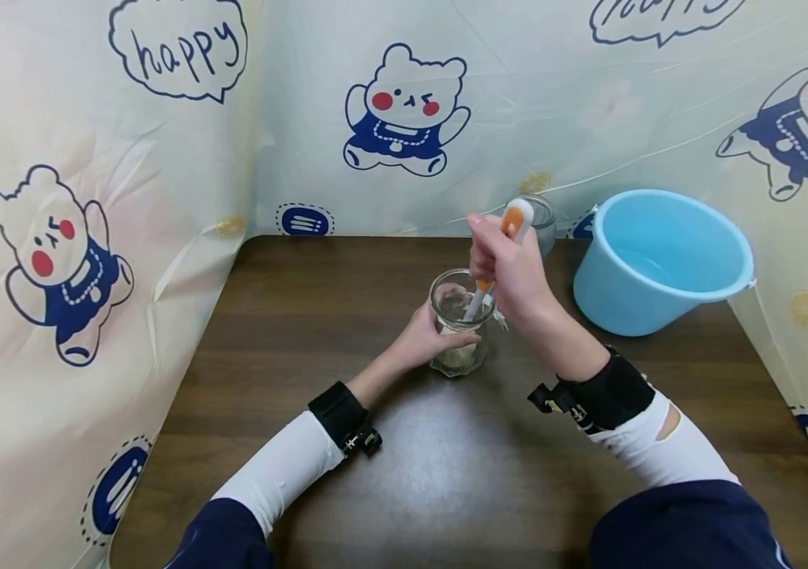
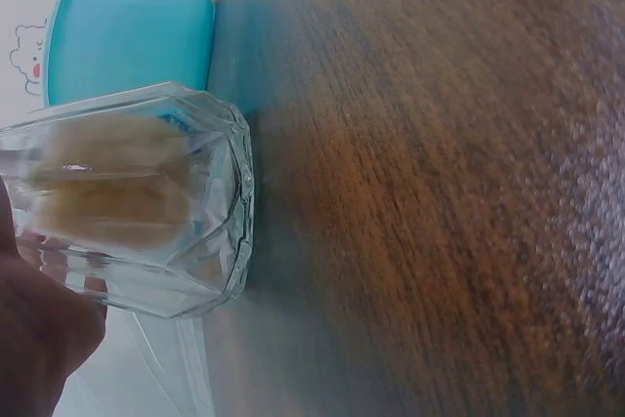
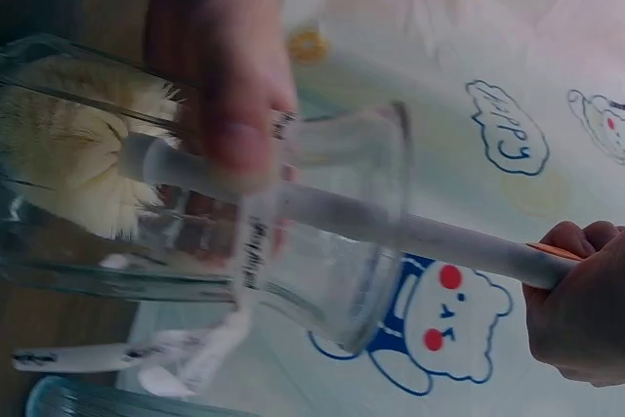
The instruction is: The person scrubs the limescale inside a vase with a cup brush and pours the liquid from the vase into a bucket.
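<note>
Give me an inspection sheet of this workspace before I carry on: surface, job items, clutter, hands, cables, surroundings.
Surface: dark wood-grain table, shiny; whether it is wet cannot be told.
Job items: glass jar with a printed ribbon at its neck; brush with its pale bristle head inside the jar.
Clutter: light blue bucket at right rear; second glass vessel behind the right hand, partly hidden.
Hands: left hand grips the jar; right hand grips the brush handle.
Cables: nothing seen.
Surroundings: pale sheeting with printed bears and "happy" bubbles at left, back and right.
</note>
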